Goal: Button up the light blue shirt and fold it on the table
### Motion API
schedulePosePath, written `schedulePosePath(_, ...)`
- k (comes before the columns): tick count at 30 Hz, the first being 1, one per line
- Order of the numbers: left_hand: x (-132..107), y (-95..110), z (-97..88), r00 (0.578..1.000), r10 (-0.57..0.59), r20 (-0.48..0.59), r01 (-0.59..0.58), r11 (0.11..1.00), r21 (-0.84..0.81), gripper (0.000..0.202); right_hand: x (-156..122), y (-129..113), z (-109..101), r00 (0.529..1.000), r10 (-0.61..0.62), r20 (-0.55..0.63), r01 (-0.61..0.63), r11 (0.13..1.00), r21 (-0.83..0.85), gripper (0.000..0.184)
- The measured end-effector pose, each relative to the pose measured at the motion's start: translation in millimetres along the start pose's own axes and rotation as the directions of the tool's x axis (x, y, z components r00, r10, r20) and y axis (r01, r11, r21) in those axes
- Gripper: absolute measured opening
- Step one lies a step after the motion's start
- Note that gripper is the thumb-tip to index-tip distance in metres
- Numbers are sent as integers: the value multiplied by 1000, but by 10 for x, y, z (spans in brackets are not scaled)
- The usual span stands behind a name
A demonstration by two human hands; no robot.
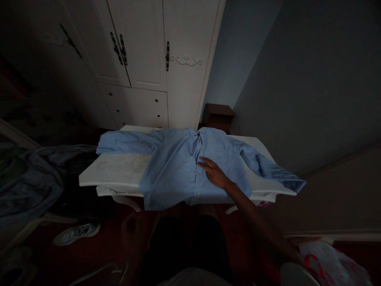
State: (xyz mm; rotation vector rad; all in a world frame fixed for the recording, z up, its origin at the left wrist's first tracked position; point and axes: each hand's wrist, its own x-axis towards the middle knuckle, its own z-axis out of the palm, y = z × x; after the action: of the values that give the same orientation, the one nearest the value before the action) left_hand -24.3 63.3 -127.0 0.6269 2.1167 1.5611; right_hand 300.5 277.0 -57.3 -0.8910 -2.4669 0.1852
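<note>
Blue cloth spreads across my view: the shirt (169, 171) lies front up on the white bench (125, 171), its hem hanging over the near edge. Beyond the shirt stands the wardrobe (187, 83). I judge the laying-out largely done, since the body is broad and flat, with the left sleeve (127, 142) and right sleeve (263, 165) reaching out to either side of it. What looks left is tidying: the collar (205, 130) gapes, creases cross the body, the right sleeve slants past the bench edge, and nothing is folded. My right hand (212, 173) lies over the shirt's button front, fingers extended and gripping nothing; whether it presses, I cannot tell. My left hand (131, 225), below the shirt's hem, is too dark to read.
</note>
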Motion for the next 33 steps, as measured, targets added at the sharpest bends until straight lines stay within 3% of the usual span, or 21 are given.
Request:
schedulePosePath(3, -80, 342, 154, 969, 209, 128, -212, 977, 8, 32, 4, -30, -18, 1000, -3, 11, 3, 999, -36, 70)
schedulePosePath(5, -129, 587, 302, 916, 335, 220, -338, 941, -24, 27, 6, -51, -32, 999, -5, 32, 7, 998, -64, 69)
schedulePosePath(8, -172, 918, 554, 801, 470, 371, -466, 878, -107, 24, 14, -84, -54, 997, -14, 70, 20, 996, -91, 65)
schedulePosePath(13, -208, 1197, 883, 626, 544, 559, -547, 817, -183, 25, 37, -131, -84, 994, -56, 93, 64, 994, -86, 73)
schedulePosePath(16, -209, 1239, 1027, 564, 576, 592, -608, 774, -175, 26, 58, -143, -97, 988, -104, 116, 112, 991, -67, 82)
schedulePosePath(25, -111, 1412, 1474, 530, 498, 687, -646, 761, -53, 34, 167, -164, -160, 943, -301, 140, 305, 953, -3, 62)
schedulePosePath(30, -150, 1469, 1574, 567, 451, 690, -668, 742, 64, 41, 228, -151, -267, 940, -319, 121, 323, 946, -12, 40)
schedulePosePath(33, -167, 1487, 1588, 557, 468, 686, -731, 669, 137, 34, 260, -119, -337, 925, -367, 93, 371, 928, -22, 25)
